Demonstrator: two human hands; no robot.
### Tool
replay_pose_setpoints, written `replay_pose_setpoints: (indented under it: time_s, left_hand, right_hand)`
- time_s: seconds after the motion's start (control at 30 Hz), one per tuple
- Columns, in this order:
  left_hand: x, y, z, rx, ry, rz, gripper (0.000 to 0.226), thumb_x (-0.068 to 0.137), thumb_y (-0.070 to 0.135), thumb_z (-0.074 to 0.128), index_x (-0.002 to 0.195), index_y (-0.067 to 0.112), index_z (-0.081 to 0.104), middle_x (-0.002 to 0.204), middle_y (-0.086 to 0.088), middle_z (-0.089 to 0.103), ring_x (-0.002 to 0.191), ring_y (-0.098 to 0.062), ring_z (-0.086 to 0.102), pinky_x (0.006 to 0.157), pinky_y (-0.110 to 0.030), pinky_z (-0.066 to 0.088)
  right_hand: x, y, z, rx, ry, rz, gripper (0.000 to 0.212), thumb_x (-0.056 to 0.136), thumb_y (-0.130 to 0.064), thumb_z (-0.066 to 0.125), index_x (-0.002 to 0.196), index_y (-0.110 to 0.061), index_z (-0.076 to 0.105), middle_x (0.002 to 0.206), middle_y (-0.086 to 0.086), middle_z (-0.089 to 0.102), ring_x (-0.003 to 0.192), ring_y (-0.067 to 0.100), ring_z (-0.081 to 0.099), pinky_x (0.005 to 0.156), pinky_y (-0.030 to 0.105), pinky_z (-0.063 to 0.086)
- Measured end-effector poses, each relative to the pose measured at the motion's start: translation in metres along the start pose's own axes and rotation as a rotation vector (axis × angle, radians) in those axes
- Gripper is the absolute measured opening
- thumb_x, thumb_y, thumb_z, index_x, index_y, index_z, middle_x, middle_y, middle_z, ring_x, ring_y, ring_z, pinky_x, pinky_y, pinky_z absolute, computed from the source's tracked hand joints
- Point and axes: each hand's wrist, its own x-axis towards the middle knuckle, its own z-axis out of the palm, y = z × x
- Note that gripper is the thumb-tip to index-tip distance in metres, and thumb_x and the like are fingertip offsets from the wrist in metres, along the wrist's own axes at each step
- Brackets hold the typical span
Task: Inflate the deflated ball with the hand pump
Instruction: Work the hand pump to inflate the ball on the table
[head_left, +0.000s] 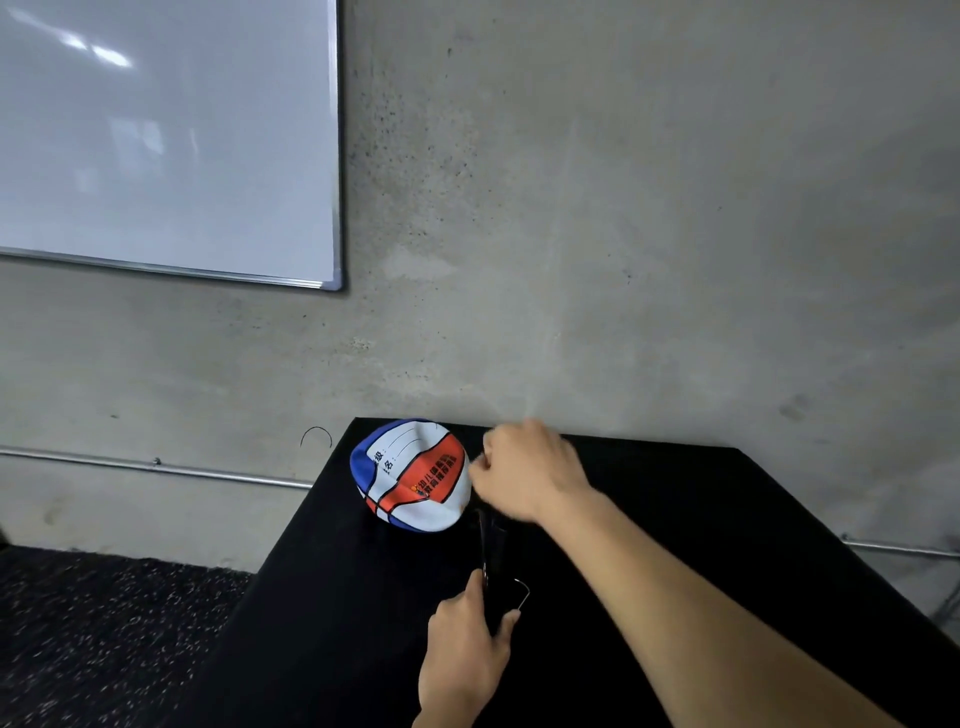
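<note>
A crumpled white, red and blue ball lies near the far left corner of the black table. A black hand pump lies on the table, hard to tell apart from the dark surface, its far end close to the ball's right side. My left hand is closed around the pump's near end. My right hand sits just to the right of the ball with its fingers curled at the ball's edge; what they pinch is hidden.
A bare concrete wall rises directly behind the table. A whiteboard hangs at the upper left. Dark speckled floor lies to the left of the table, with a metal conduit running along the wall base.
</note>
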Motion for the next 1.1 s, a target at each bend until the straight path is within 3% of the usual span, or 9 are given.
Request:
replay_pose_setpoints:
  time_s: [0.2,0.4,0.67,0.83,1.0,1.1]
  left_hand:
    - [-0.002,0.002,-0.001,-0.04,0.022,-0.023,0.043,0.091,0.041,0.067,0.129,0.028,0.052,0.105,0.01,0.07,0.101,-0.01,0.066,0.077,-0.012,0.041]
    - [0.0,-0.001,0.001,0.0,0.016,-0.023,0.046,0.088,0.043,0.069,0.127,0.023,0.055,0.106,0.006,0.072,0.102,-0.015,0.068,0.087,-0.022,0.048]
    - [0.001,-0.002,0.0,-0.032,0.012,-0.018,0.048,0.088,0.039,0.068,0.132,0.022,0.054,0.106,0.007,0.071,0.1,-0.013,0.067,0.079,-0.017,0.044]
    - [0.004,-0.001,-0.002,0.015,0.012,0.038,0.05,0.088,0.042,0.069,0.132,0.024,0.053,0.109,-0.001,0.073,0.104,-0.022,0.067,0.091,-0.031,0.051]
    - [0.01,-0.003,-0.001,0.016,-0.007,0.042,0.047,0.088,0.044,0.07,0.128,0.026,0.055,0.103,0.001,0.073,0.099,-0.02,0.069,0.086,-0.029,0.053]
    - [0.014,-0.006,-0.002,0.009,-0.01,0.048,0.043,0.087,0.043,0.071,0.124,0.026,0.058,0.101,0.004,0.073,0.098,-0.019,0.069,0.084,-0.028,0.052]
  right_hand:
    - [0.021,-0.007,-0.051,0.022,0.177,0.007,0.024,0.087,-0.036,0.051,0.08,-0.014,0.058,0.083,0.011,0.053,0.078,0.034,0.051,0.066,0.031,0.036]
    - [-0.003,0.0,0.017,0.056,0.112,0.071,0.031,0.088,-0.034,0.048,0.097,-0.012,0.068,0.102,0.017,0.068,0.097,0.04,0.064,0.073,0.036,0.047]
    - [-0.018,-0.01,0.051,0.04,-0.005,0.014,0.03,0.09,-0.036,0.049,0.099,-0.012,0.065,0.101,0.013,0.068,0.093,0.036,0.066,0.068,0.035,0.044]
    - [-0.007,0.0,0.023,-0.039,-0.071,0.027,0.033,0.086,-0.035,0.055,0.109,-0.016,0.069,0.115,0.016,0.065,0.105,0.037,0.064,0.08,0.034,0.048]
    - [0.02,0.0,-0.042,-0.061,0.053,0.023,0.019,0.082,-0.035,0.058,0.089,-0.018,0.064,0.099,0.013,0.064,0.082,0.033,0.054,0.07,0.03,0.042]
    - [0.032,-0.004,-0.062,-0.031,0.155,0.052,0.02,0.085,-0.034,0.055,0.087,-0.016,0.062,0.086,0.008,0.056,0.08,0.032,0.053,0.068,0.029,0.039]
